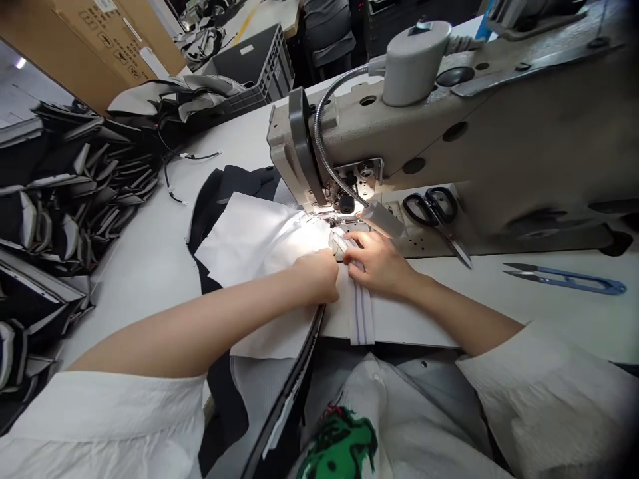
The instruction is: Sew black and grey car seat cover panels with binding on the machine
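Note:
In the head view, a white fabric panel (249, 229) lies over a black and grey textile piece (219, 189), its edge running up to the lit needle area of a sewing machine (344, 199). My left hand (318, 276) is closed at the right edge of that panel, just in front of the needle; its fingertips are mostly hidden. Beside it, my right hand (382, 265) has its fingers curled onto a white elastic band (362, 313) with thin blue stripes. The band's upper end reaches toward the presser foot, and its lower end hangs at the table's front edge.
Black-handled scissors (432, 209) lie on the machine bed, and blue thread snips (574, 276) rest farther right. Stacks of dark padded pieces (100, 166) fill the left side. Behind are a grey plastic crate (259, 66) and a cardboard box (107, 46). A lamp (382, 218) hangs near the needle.

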Action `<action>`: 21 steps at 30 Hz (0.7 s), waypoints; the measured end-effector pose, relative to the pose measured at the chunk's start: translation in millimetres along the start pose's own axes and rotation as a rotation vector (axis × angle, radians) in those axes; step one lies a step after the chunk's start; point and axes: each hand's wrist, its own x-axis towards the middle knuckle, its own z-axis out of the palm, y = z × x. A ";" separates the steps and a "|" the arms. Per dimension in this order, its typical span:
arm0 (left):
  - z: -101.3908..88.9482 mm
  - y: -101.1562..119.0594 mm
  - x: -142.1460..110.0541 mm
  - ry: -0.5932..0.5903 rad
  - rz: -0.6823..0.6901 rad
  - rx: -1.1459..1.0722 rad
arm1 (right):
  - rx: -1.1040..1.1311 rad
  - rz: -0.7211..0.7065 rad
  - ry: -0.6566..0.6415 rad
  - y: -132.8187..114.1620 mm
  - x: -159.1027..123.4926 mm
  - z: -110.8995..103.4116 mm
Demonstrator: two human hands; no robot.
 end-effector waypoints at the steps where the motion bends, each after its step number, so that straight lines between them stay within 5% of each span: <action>1: -3.4 3.0 5.4 -0.041 -0.055 -0.021 | -0.018 0.013 0.002 -1.3 -0.6 -0.3; 6: -5.9 16.6 21.0 -0.062 -0.272 -0.033 | -0.013 0.074 0.077 -0.6 1.0 -1.0; 14: 1.9 -30.3 20.3 0.017 0.013 -0.240 | -0.036 -0.028 0.052 9.6 0.9 4.2; 17: 7.3 -49.8 18.0 0.037 0.217 -0.630 | -0.057 -0.046 0.042 8.8 -0.5 5.8; 21: 16.8 -60.4 16.2 -0.109 0.380 -1.223 | -0.104 -0.060 -0.001 4.8 1.9 5.7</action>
